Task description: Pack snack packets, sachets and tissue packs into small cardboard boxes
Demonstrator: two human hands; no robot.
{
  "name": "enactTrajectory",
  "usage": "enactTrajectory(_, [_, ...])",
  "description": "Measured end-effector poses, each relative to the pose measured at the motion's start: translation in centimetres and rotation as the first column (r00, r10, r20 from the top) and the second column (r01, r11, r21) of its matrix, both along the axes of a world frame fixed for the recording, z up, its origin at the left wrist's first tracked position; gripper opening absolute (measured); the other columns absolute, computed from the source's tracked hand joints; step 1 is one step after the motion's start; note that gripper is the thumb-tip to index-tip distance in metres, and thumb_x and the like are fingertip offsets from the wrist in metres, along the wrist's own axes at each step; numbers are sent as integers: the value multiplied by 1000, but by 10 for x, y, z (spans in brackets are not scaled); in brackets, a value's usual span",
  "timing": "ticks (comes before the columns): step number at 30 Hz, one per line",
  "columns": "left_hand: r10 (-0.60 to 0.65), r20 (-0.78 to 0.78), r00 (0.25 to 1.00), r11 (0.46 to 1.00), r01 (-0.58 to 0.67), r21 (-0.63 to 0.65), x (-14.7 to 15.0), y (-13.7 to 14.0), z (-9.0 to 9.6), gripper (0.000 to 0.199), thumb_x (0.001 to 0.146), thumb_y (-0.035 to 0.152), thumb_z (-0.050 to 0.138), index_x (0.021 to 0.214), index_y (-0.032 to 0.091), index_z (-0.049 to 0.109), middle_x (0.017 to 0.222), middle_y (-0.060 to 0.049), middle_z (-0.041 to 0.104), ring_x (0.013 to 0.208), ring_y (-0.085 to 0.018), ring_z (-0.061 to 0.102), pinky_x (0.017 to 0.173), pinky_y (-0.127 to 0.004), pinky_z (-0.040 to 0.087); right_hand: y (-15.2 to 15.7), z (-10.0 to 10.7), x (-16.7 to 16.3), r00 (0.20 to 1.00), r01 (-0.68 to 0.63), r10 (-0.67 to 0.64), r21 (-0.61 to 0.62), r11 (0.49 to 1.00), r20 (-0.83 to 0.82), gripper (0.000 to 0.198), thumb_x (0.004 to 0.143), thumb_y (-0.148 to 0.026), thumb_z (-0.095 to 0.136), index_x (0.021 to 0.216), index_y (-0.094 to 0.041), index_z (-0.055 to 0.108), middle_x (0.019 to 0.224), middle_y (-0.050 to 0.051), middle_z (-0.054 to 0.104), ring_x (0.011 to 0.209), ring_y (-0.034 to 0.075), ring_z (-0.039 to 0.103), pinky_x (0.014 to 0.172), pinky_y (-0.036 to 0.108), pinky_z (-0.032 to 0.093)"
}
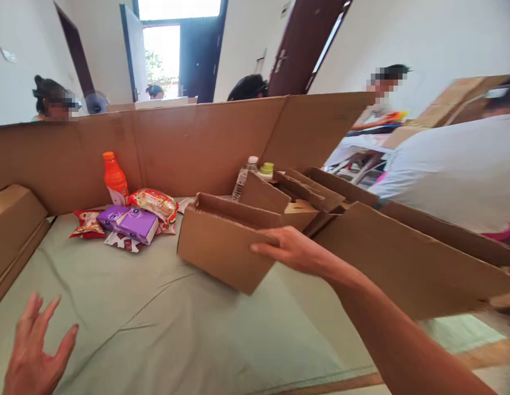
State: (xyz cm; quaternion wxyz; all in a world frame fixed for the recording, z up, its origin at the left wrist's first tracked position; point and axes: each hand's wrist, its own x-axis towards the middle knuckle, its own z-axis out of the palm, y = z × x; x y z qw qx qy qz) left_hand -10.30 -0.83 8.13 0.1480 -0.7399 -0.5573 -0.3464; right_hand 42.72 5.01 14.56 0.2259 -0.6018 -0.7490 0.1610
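- A pale green cloth [168,334] covers the table, creased in long lines; white walls, a dark door [199,63] and several people lie beyond.
- A tall cardboard panel [209,137] runs along the table's far edge.
- At the left edge sits a long carton [16,236]; on the right, larger cardboard pieces [403,260] crowd the side.
- An orange bottle [117,181], purple packs [138,224] and snack bags [153,204] cluster near the panel, just left of the small box [222,249]. A clear bottle [240,178] stands behind the box.
- A broad stretch of cloth gives room to move between the left hand [38,351] and the box.
- The left hand is spread above the cloth, holding nothing.
- The right hand [290,249] pinches the box's right end, thumb on the near side.
- The box, mid-table, is plain brown, long and tilted, with an open top; whether its base touches the cloth, I cannot tell.
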Motion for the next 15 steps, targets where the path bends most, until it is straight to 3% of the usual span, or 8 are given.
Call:
enactTrajectory(3, [-202,-16,979,979,201,-43,42,-15,29,65,93,37,64,153,30,40,163,-12,36,142,-37,48,112,-57,49,-40,-4,-33,950,-302,309,112,947,-47,27,98,-38,53,94,-25,77,85,7,76,77,22,68,70,33,52])
enactTrajectory(7, [-458,43,888,886,460,-66,87,-33,58,74,94,25,64,158,18,28,161,-18,37,149,-30,40,115,-45,47,-57,-12,-100,856,-509,517,184,841,8,26,100,-23,48,101,-23,75,88,8,75,82,21,67,78,35,50])
enactTrajectory(10, [-488,74,870,868,493,-68,95,-37,63,58,93,13,57,149,12,41,142,-17,59,145,-26,45,119,-43,42,-54,-11,-131,788,-605,616,177,776,-5,26,102,-24,48,101,-21,74,86,7,75,82,21,67,80,36,49])
enactTrajectory(13, [-487,23,873,873,487,-11,90,-35,59,41,88,1,53,126,16,59,111,-8,73,132,-22,56,121,-44,38,-44,-1,-130,682,-655,701,251,713,-209,35,101,-49,54,108,-21,74,99,9,77,95,22,70,88,38,52])
enactTrajectory(15, [-486,16,874,874,486,24,87,-32,55,36,86,-4,51,112,18,63,96,-3,74,123,-19,61,120,-42,38,-26,6,-121,665,-567,659,337,751,-351,44,100,-59,51,111,-23,74,108,10,77,103,24,70,92,39,54])
